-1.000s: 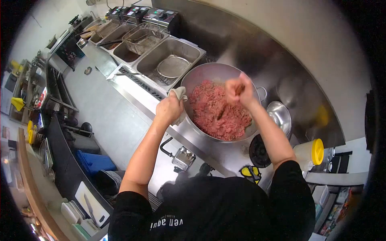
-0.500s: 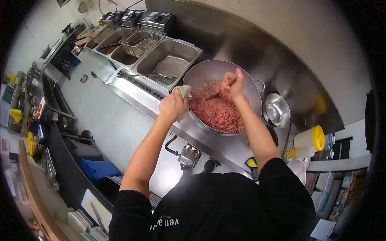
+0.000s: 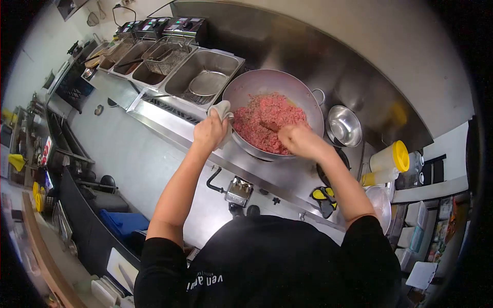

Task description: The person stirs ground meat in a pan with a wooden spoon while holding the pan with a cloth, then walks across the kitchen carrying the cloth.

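A wide metal pan (image 3: 246, 82) with loop handles holds a mass of ground meat (image 3: 275, 110), mostly pink-red with some greyish-brown bits. My left hand (image 3: 209, 132) is closed around a folded pale cloth (image 3: 222, 109) at the pan's left rim; the handle under it is hidden. Over the pan's lower right side, my right hand (image 3: 303, 141) is closed in a fist on a brown utensil (image 3: 269, 126), which looks like a wooden spatula. Its tip lies in the meat, and most of its grip is covered by my fingers.
To the left stand fryer tanks with a wire basket (image 3: 167, 56) and a round strainer (image 3: 208, 83). A steel bowl (image 3: 344, 126) sits right of the pan. Farther right are a yellow-lidded container (image 3: 390, 156) and black-and-yellow scissors-like handles (image 3: 323, 197). A steel backsplash (image 3: 287, 46) rises behind.
My right hand has come down from above the pan's back to its lower right, turning the utensil through the meat. My left hand keeps the cloth at the rim. The view has shifted slightly.
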Available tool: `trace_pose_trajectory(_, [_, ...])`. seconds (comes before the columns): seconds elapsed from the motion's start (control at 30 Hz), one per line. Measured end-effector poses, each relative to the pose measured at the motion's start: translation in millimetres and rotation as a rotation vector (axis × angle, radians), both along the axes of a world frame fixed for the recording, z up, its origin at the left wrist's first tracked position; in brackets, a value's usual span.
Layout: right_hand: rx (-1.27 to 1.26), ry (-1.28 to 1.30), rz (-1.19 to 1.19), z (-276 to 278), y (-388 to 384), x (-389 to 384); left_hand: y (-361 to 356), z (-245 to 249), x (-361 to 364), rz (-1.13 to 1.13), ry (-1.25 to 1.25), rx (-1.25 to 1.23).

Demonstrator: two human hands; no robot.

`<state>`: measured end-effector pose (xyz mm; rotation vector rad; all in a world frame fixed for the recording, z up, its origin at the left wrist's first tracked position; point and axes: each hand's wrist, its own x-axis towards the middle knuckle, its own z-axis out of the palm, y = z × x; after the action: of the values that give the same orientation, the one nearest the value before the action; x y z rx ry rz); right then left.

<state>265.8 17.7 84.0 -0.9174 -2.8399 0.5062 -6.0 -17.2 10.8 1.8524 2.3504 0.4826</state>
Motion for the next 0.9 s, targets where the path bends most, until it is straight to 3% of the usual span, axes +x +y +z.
trace_pose_trajectory(0.03, [0.158, -0.294, -0.065, -41.8, 8.7, 8.4, 1.6, -2.5, 0.9, -0.003, 0.017, -0.010])
trace_pose_trajectory(0.17, [0.292, -0.568, -0.057, -38.8, -6.3, -22.8, 5.2, 7.1, 2.1, -0.034, 0.028, -0.086])
trace_pose_trajectory(0.3, [0.384, -0.588, -0.176, -88.9, 13.5, -44.2, 9.5, 10.8, -1.7, -0.064, 0.063, -0.116])
trace_pose_trajectory(0.37, [0.493, -0.437, -0.234, -117.0, 39.0, -43.6, 11.6, 5.9, -2.8, -0.066, 0.098, -0.103])
trace_pose_trajectory(0.43, [0.307, -0.389, -0.429, -126.0, 78.4, -41.6, 12.4, 9.0, -4.0, -0.091, 0.070, -0.102])
trace_pose_trajectory(0.57, [-0.025, -0.379, -0.507, -88.3, 129.8, -1.1, 10.2, 8.3, -9.8, -0.155, 0.067, -0.096])
trace_pose_trajectory(0.67, [0.055, -0.530, -0.462, 17.4, 54.1, -3.9, 12.8, 0.9, -21.2, -0.234, 0.020, -0.037])
trace_pose_trajectory(0.73, [0.061, -0.572, -0.454, 54.3, 0.6, -20.4, 12.1, 0.1, -30.3, -0.295, -0.007, -0.054])
trace_pose_trajectory(0.8, [-0.042, -0.743, -0.376, 64.8, -36.9, -44.4, 12.5, -4.4, -38.2, -0.386, -0.096, 0.000])
trace_pose_trajectory(0.87, [-0.098, -0.679, -0.391, 32.3, -52.1, -63.3, 13.5, -8.1, -43.0, -0.411, -0.134, 0.019])
trace_pose_trajectory(0.9, [-0.007, -0.716, -0.341, 10.2, -51.8, -73.3, 14.0, -8.6, -45.1, -0.413, -0.134, 0.017])
